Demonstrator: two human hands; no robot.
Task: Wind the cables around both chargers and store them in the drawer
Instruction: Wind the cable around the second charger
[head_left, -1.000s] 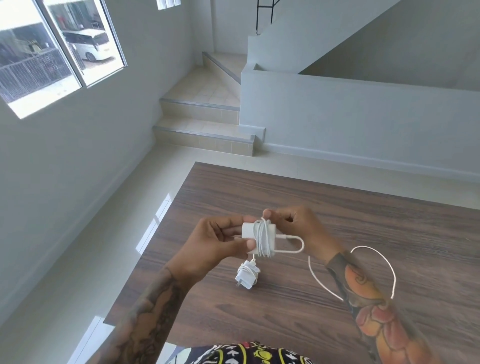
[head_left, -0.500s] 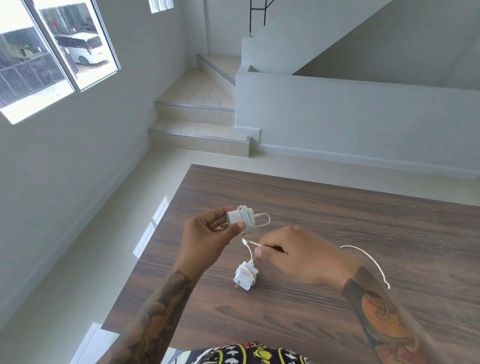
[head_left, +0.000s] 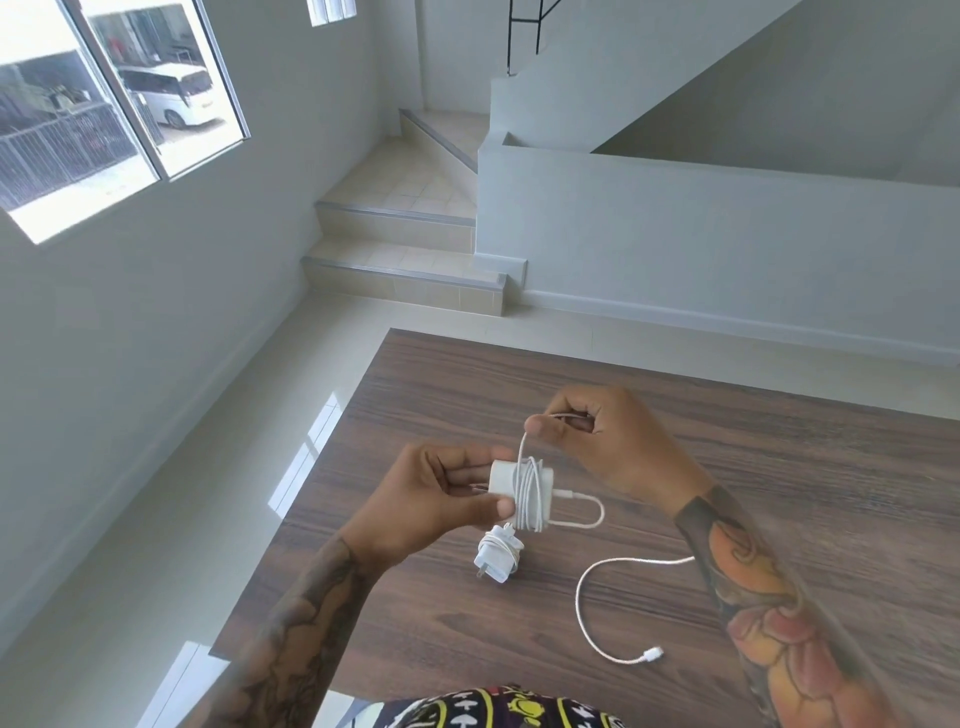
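Observation:
My left hand (head_left: 434, 499) grips a white charger block (head_left: 503, 479) above the wooden table (head_left: 727, 457), with several turns of white cable around it. My right hand (head_left: 608, 441) is above and to the right of the block, pinching the cable (head_left: 522, 441) that runs down to the windings. The cable's loose end (head_left: 602, 613) curves across the table to a plug tip (head_left: 652, 654) near my right forearm. A second white charger (head_left: 497, 555), wound with its own cable, lies on the table just below my left hand.
The table's left edge (head_left: 311, 499) drops to a glossy tiled floor. Steps (head_left: 400, 270) and a low white wall (head_left: 727, 249) lie beyond the far edge. A window (head_left: 114, 104) is at upper left. No drawer is in view.
My right hand went down under the block with the cable, then came back up above it. The loose cable on the table has shortened and its plug tip now shows.

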